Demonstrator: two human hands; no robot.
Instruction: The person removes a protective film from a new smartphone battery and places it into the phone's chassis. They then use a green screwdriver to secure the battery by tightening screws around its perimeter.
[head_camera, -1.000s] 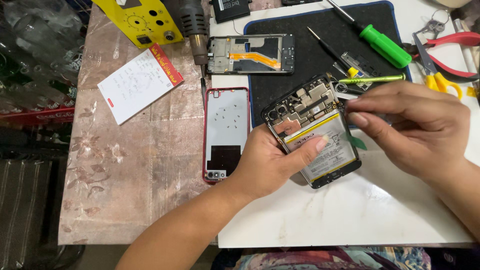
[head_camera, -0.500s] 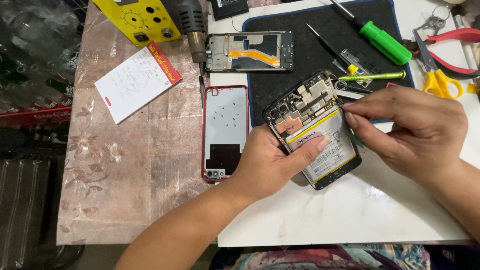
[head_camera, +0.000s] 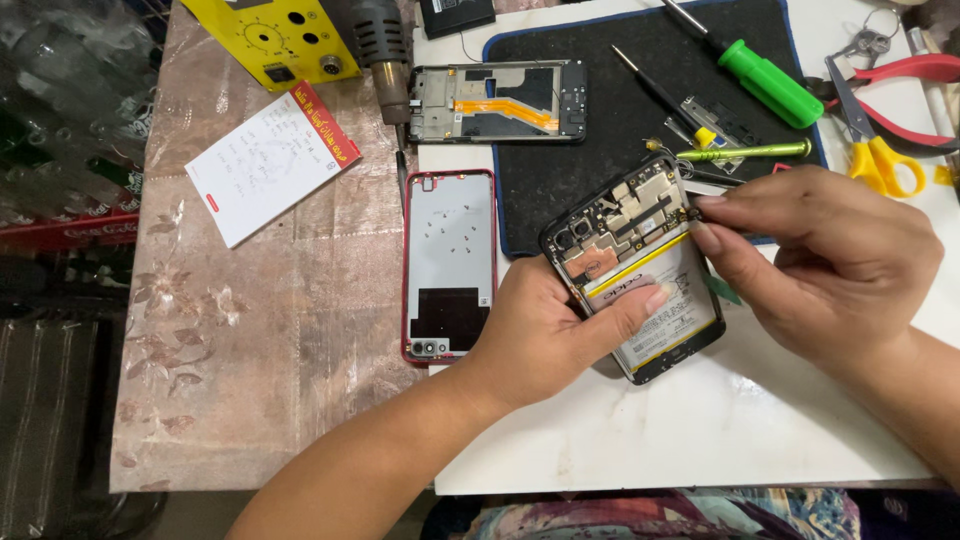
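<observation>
While the opened phone (head_camera: 633, 268) sits tilted just off the lower right corner of the black work mat (head_camera: 600, 120), the left hand (head_camera: 545, 335) cradles it from below w/ the thumb laid across the battery, fingers closed round the phone's lower left edge. The right hand (head_camera: 825, 265) comes in from the phone's right side, thumb & forefinger pinched shut on something tiny at the upper right edge of the circuit board; can't tell whether it's a screw, a connector or a small tool tip. Judging by that, the step looks like fine work on the board area, phone back already off: the red back cover (head_camera: 450, 265) lies flat just left of the phone, apart from it. A bare phone frame (head_camera: 498, 102) w/ an orange flex lies beyond the phone, at the mat's top left edge. Beyond and right of the phone on the mat: a green-handled screwdriver (head_camera: 765, 78), and a thin yellow-green tool (head_camera: 745, 152) close to the right hand's fingertips. Next move prob. calls for a steady left-hand hold, a light pinch and a small, straight pull or press, no twisting of the board. White counter (head_camera: 700, 430) carries the lot.
</observation>
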